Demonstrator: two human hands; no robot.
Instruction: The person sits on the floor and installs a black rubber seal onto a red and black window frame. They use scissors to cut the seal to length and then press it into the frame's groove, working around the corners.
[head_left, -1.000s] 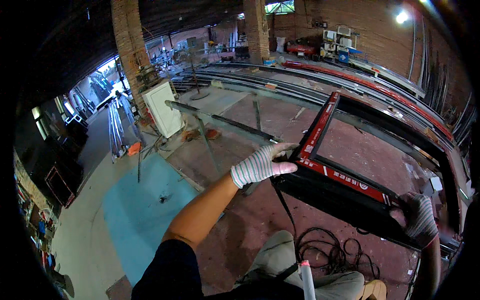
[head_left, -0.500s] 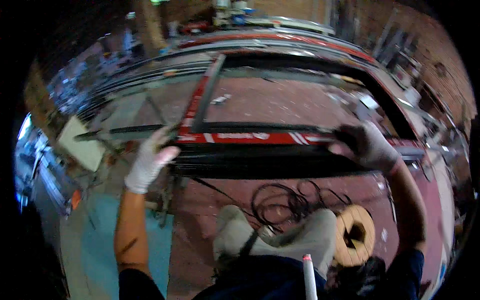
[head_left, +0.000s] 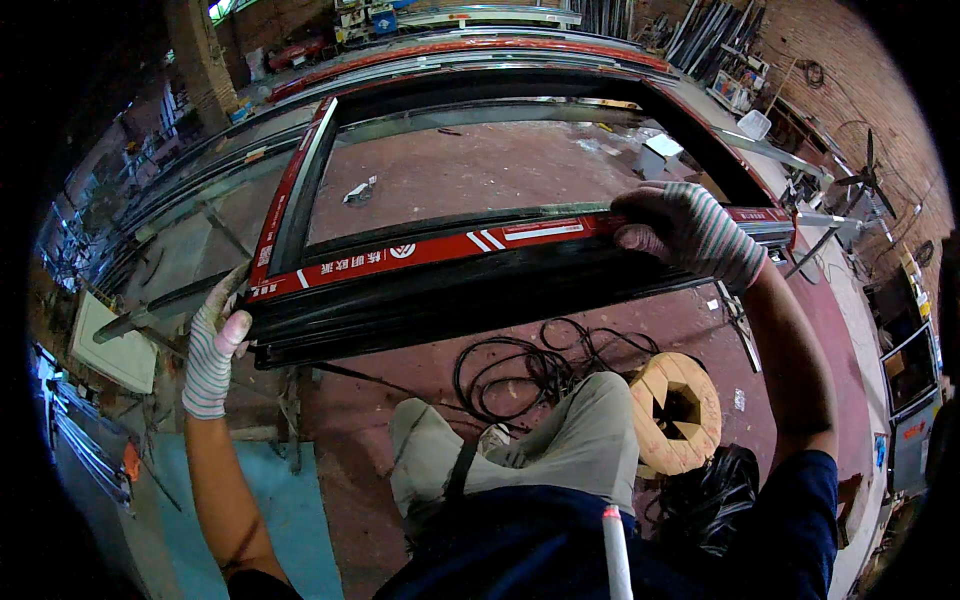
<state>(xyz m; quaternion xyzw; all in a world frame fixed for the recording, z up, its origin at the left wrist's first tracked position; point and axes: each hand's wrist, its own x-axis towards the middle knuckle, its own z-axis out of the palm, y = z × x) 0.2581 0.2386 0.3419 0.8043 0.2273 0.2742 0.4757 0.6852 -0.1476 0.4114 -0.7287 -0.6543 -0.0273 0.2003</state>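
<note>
A large black metal frame (head_left: 440, 290) with red tape along its near and left rails lies level in front of me. My left hand (head_left: 212, 345), in a striped knit glove, grips the frame's near left corner from below. My right hand (head_left: 690, 232), in the same kind of glove, is closed over the near rail close to its right corner. Through the frame's opening I see the red floor.
A coil of black cable (head_left: 530, 365) lies on the floor below the frame, beside a wooden spool (head_left: 678, 412). Long metal profiles (head_left: 200, 190) lie at the left and behind. A white panel (head_left: 110, 345) sits at the left, a standing fan (head_left: 860, 180) at the right.
My view swung from the left side of the workshop onto the frame. Both hands moved apart to the near rail's two ends, and the frame now sits squarely before me.
</note>
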